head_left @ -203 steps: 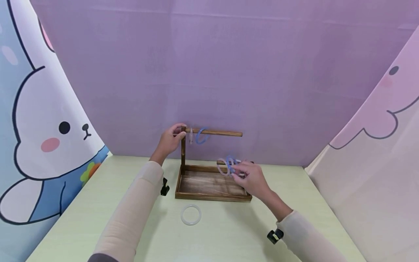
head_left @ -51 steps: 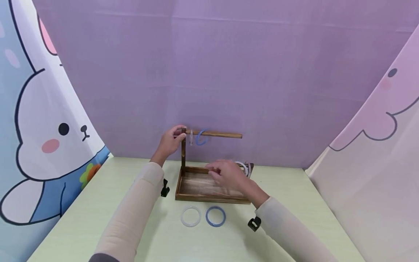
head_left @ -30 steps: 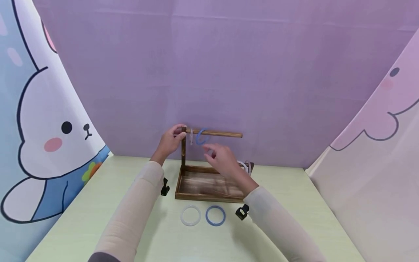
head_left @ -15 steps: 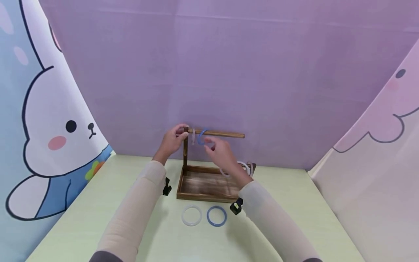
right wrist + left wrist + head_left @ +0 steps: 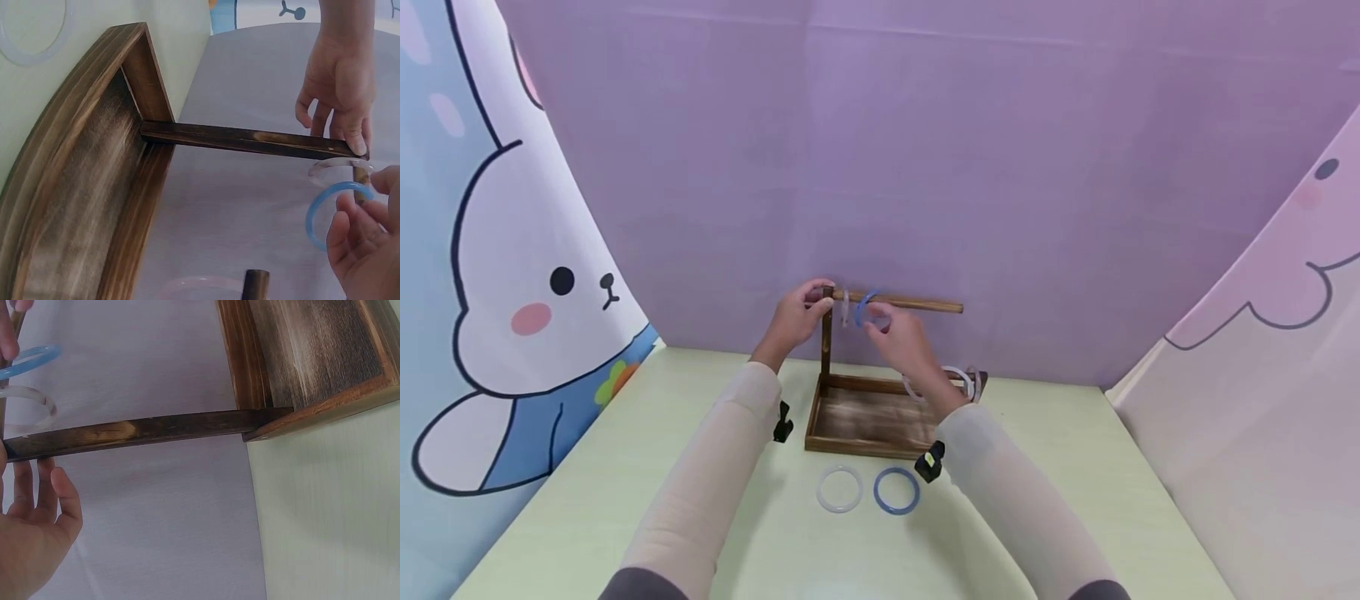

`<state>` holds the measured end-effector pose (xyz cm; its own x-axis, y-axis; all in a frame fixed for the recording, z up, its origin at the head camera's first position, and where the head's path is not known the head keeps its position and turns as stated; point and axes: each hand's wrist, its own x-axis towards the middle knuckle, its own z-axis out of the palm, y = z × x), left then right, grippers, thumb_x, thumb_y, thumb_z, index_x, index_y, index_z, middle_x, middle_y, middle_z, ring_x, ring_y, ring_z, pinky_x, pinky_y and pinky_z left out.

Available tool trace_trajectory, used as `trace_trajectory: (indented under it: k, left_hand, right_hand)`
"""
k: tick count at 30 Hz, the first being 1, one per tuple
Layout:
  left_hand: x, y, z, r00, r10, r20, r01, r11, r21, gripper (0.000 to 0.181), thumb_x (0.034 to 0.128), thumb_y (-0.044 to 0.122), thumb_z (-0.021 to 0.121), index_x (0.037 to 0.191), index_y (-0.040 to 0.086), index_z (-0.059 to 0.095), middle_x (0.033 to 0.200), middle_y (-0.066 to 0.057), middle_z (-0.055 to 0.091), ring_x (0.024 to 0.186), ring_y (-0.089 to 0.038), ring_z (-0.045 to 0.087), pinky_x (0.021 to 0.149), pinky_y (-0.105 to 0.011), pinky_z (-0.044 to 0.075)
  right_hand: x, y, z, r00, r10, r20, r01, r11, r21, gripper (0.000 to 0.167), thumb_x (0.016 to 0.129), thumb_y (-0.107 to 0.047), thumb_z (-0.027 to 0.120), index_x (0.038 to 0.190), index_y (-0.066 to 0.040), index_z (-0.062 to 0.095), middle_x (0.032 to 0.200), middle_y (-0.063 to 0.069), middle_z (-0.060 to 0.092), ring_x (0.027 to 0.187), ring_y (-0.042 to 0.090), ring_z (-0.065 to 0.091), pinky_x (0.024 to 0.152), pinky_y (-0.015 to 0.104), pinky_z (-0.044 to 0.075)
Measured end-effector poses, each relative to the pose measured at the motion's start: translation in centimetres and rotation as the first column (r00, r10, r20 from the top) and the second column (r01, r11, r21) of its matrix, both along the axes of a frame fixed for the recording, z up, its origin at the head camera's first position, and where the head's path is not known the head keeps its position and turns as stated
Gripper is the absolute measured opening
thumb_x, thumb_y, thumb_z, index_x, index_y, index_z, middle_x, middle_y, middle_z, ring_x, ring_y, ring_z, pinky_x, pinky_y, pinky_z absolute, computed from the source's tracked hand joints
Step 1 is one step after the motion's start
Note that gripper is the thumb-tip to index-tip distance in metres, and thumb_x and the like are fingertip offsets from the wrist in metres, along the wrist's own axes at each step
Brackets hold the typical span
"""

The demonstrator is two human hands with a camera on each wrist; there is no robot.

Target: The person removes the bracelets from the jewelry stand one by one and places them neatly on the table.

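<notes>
A wooden bangle stand (image 5: pixel 826 342) has a tray base, an upper bar and a lower one. My left hand (image 5: pixel 797 317) grips the top of its upright post, thumb on the near side, as the right wrist view shows. On the upper bar hang a pale pinkish bangle (image 5: pixel 846 308) close to the post and a blue bangle (image 5: pixel 862 310) beside it. With curled fingers my right hand (image 5: pixel 904 337) pinches the blue bangle at its right side; the fingers hide that part. In the right wrist view, the blue bangle (image 5: pixel 310 215) runs behind the right fingertips (image 5: pixel 340 228).
On the table before the stand lie a whitish bangle (image 5: pixel 840 489) and a second blue bangle (image 5: pixel 897 491). White and pinkish bangles (image 5: pixel 958 372) hang on the lower bar, partly behind my right forearm. A purple cloth (image 5: pixel 880 167) rises behind the stand.
A blue bangle once held at the lower bar now lies on the table. My right hand has since risen leftward to the blue bangle on the upper bar. The left hand stays put.
</notes>
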<state>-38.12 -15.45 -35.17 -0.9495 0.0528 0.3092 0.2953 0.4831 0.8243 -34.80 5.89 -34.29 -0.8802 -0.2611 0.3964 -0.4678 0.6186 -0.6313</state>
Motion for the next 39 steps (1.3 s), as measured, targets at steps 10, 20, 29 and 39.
trace_trajectory:
  k: [10, 20, 29, 39]
  left_hand:
    - [0.1, 0.4, -0.3, 1.0, -0.017, 0.006, 0.017, 1.0, 0.005, 0.032, 0.1064, 0.027, 0.056, 0.138, 0.023, 0.058, 0.139, -0.018, 0.062, 0.129, -0.037, 0.059, 0.103, -0.055, 0.051]
    - [0.2, 0.7, -0.1, 1.0, -0.018, -0.004, 0.018, 1.0, 0.019, 0.031, 0.1062, 0.023, 0.056, 0.137, 0.019, 0.058, 0.138, -0.019, 0.062, 0.129, -0.037, 0.059, 0.103, -0.055, 0.051]
    - [0.2, 0.5, -0.3, 1.0, -0.028, -0.015, 0.028, 1.0, 0.014, 0.033, 0.1067, 0.023, 0.055, 0.14, 0.018, 0.057, 0.139, -0.02, 0.061, 0.13, -0.039, 0.058, 0.104, -0.056, 0.05]
    - [0.0, 0.5, -0.3, 0.999, -0.032, 0.001, 0.032, 0.999, 0.015, 0.033, 0.1062, 0.024, 0.056, 0.139, 0.02, 0.058, 0.138, -0.018, 0.062, 0.129, -0.037, 0.059, 0.103, -0.056, 0.051]
  right_hand:
    - [-0.6, -0.8, -1.0, 0.998, -0.02, 0.061, 0.023, 0.999, -0.045, 0.035, 0.099, -0.021, 0.067, 0.133, -0.012, 0.066, 0.126, 0.006, 0.072, 0.095, 0.023, 0.074, 0.075, 0.035, 0.06]
    - [-1.0, -0.6, -1.3, 0.987, 0.027, 0.158, 0.004, 0.981, -0.192, 0.037, 0.098, -0.02, 0.066, 0.134, -0.012, 0.064, 0.125, 0.007, 0.072, 0.097, 0.025, 0.07, 0.071, 0.03, 0.058]
    - [-1.1, -0.5, -1.4, 0.988, -0.049, 0.146, 0.087, 0.96, -0.266, 0.034, 0.095, -0.021, 0.071, 0.126, -0.006, 0.068, 0.113, 0.009, 0.076, 0.093, 0.023, 0.07, 0.073, 0.029, 0.057]
    - [-1.0, -0.7, -1.1, 0.987, -0.151, 0.062, 0.161, 0.954, -0.251, 0.028, 0.091, -0.017, 0.075, 0.116, -0.006, 0.073, 0.103, 0.008, 0.08, 0.087, 0.022, 0.074, 0.072, 0.028, 0.057]
